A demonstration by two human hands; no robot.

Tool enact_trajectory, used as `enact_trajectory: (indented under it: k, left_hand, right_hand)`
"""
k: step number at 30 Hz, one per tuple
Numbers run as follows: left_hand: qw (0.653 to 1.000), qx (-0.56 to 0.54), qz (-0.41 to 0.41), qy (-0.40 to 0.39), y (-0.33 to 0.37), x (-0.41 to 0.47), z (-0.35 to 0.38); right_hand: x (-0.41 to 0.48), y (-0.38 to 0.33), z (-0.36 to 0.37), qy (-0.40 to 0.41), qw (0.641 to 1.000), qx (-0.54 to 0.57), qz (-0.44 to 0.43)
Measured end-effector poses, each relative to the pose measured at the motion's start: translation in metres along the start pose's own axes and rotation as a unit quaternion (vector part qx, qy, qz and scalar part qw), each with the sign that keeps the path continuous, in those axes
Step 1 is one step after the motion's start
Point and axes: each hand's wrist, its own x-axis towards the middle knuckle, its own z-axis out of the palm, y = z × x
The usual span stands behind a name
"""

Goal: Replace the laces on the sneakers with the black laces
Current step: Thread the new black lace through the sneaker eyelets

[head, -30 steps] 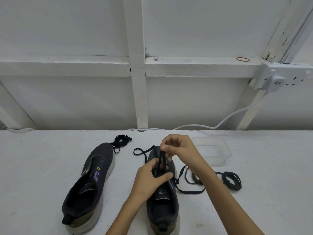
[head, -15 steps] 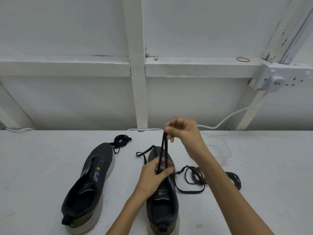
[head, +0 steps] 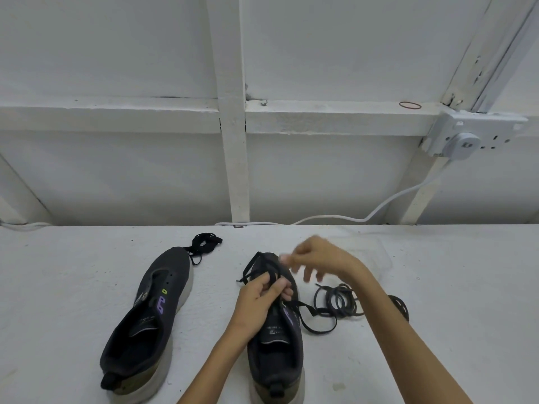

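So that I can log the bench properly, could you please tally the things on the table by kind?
Sneakers: 2
Laces: 4, one being threaded
Clear tray: 1
Total: 7

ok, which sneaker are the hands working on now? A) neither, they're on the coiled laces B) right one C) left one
B: the left hand pinches a black lace over the right sneaker, near its front, with the blurred right hand just above its toe; the left sneaker lies untouched.
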Motion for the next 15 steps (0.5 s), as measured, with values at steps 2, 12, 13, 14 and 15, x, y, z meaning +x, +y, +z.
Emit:
enact_trajectory:
  k: [2, 12, 13, 14, 15]
  left_hand:
    - [1.000, 0.023, 0.017, -0.007, 0.001, 0.000, 0.001]
    - [1.000, 0.029, 0.012, -0.002, 0.000, -0.001, 0.000]
    - [0.999, 0.030, 0.016, -0.004, 0.000, -0.001, 0.000]
    - [0.999, 0.031, 0.017, -0.004, 0.001, -0.001, 0.001]
    - [0.999, 0.031, 0.015, -0.004, 0.001, -0.001, 0.001]
  right_hand:
    - [-0.009, 0.007, 0.019, -0.049, 0.999, 0.024, 0.003]
    - [-0.004, -0.008, 0.037, 0.098, 0.967, 0.221, -0.082]
    - [-0.003, -0.010, 0.034, 0.103, 0.965, 0.226, -0.087]
    - [-0.002, -0.012, 0.032, 0.104, 0.962, 0.233, -0.093]
    - [-0.001, -0.013, 0.030, 0.104, 0.960, 0.242, -0.098]
